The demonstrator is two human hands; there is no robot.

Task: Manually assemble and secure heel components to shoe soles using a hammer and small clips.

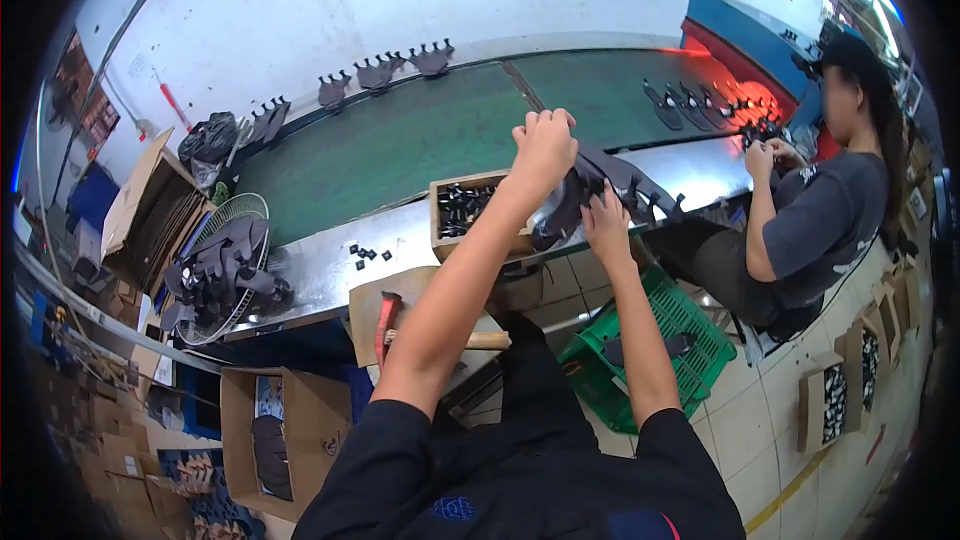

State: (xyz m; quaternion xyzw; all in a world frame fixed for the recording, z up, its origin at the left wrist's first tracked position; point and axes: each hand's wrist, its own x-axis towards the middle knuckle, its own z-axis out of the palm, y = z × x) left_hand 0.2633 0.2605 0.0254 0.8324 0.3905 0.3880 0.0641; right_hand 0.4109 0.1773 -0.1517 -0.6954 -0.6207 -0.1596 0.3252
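Observation:
My left hand [545, 152] is raised over the metal bench edge, its fingers curled closed; anything inside them is hidden from view. Just to its right, my right hand [606, 222] has its fingers on a dark grey strapped sandal piece [615, 172], which lies partly behind my hands. A wooden box [436, 220] of small black plastic parts stands beside my left forearm. Below that forearm, a hammer with a red head [388, 315] and wooden handle [488, 340] lies on a tan board [364, 314].
A green conveyor belt [400, 140] carries several grey strapped pieces [376, 74]. At left is a wire basket [262, 208] heaped with similar pieces. A green crate [700, 340] stands on the floor. A co-worker [820, 210] sits at right; a cardboard box [320, 420] is lower left.

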